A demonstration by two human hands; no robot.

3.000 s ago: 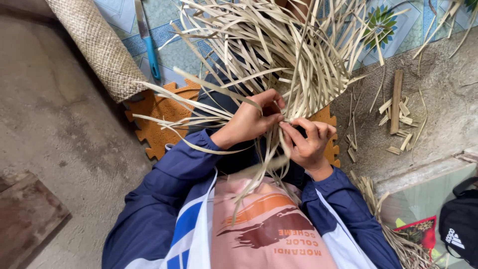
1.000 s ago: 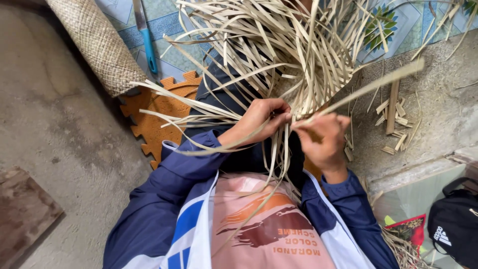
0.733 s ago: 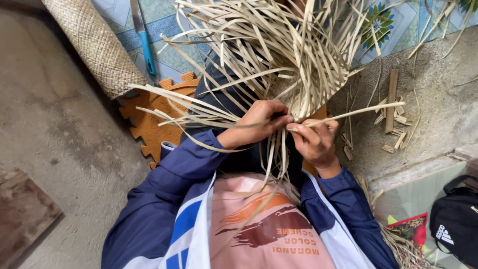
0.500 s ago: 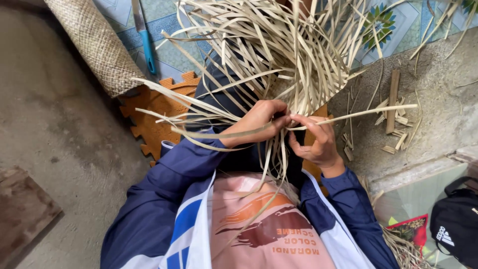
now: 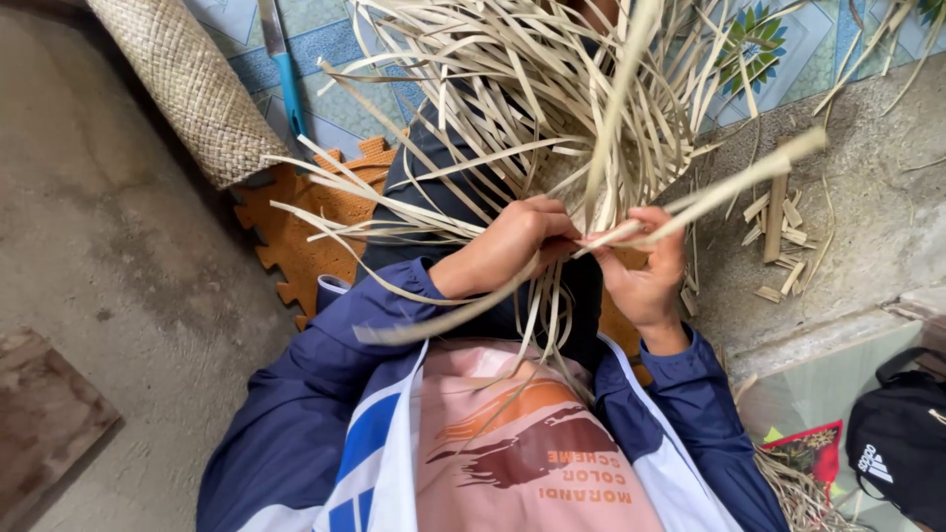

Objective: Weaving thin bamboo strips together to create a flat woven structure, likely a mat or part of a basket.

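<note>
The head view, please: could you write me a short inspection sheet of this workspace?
Surface: bare grey concrete floor; orange interlocking foam mat under the person.
Job's things: tangle of pale flat weaving strips over the lap.
Clutter: short strip offcuts on the concrete; blue-handled knife; rolled woven mat; black bag.
Grippers: left hand and right hand both pinch one long strip.
Cables: nothing seen.
Surroundings: patterned tile floor beyond.
</note>
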